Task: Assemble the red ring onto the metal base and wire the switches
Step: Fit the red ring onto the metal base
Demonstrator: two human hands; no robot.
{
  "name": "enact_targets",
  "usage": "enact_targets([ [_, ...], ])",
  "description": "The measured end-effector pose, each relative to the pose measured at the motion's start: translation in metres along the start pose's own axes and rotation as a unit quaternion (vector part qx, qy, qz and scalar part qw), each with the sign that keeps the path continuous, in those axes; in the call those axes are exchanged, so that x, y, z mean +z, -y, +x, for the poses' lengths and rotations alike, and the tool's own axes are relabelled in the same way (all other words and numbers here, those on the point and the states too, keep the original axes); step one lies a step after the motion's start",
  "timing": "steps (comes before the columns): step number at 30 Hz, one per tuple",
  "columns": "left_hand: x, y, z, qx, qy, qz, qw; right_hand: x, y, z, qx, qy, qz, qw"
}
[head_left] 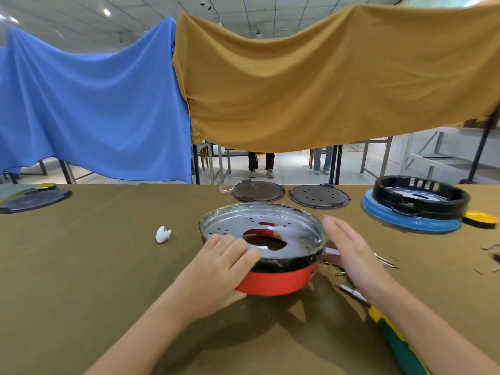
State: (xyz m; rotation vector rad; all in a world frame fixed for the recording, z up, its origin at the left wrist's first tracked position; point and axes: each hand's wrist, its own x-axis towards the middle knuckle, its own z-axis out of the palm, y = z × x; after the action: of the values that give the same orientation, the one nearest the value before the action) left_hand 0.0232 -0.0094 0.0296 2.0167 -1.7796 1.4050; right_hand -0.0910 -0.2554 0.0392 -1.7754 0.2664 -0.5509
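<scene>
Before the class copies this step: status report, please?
Left grip holds round silver metal base on red plastic ring. Right grip open beside. Nothing blocking.

We have one wide-angle view from head height, facing forward and down across the table [108, 266]. It sits close: forearms enter at 6 o'clock, hanging cloths [324, 85] fill 12 o'clock.

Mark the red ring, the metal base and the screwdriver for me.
red ring [278, 282]: head view, front outer wall.
metal base [297, 231]: head view, bare perforated plate right of the hole.
screwdriver [397, 339]: head view, green-yellow handle.
</scene>
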Motion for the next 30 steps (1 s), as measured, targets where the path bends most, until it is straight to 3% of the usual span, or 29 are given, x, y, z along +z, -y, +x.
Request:
enact_targets([
  [9, -0.017, -0.005, -0.025, -0.015, 0.094, -0.071, 0.993, 0.002, -0.01, 0.003, 0.012, 0.009, -0.092, 0.996],
  [14, -0.028, 0.007, -0.025, -0.09, 0.081, -0.11, 0.987, 0.002, -0.008, 0.001, -0.015, 0.01, -0.102, 0.995],
  [20, -0.029, 0.004, -0.021, -0.065, 0.062, -0.094, 0.992, 0.002, -0.004, 0.0, -0.075, 0.001, -0.08, 0.994],
  [26, -0.028, 0.006, -0.019, -0.084, 0.004, -0.064, 0.994, 0.005, 0.003, -0.005, -0.147, -0.006, -0.082, 0.986],
  [30, -0.026, 0.005, -0.019, -0.103, -0.003, -0.064, 0.993, 0.003, 0.003, -0.006, -0.149, -0.012, -0.068, 0.986],
])
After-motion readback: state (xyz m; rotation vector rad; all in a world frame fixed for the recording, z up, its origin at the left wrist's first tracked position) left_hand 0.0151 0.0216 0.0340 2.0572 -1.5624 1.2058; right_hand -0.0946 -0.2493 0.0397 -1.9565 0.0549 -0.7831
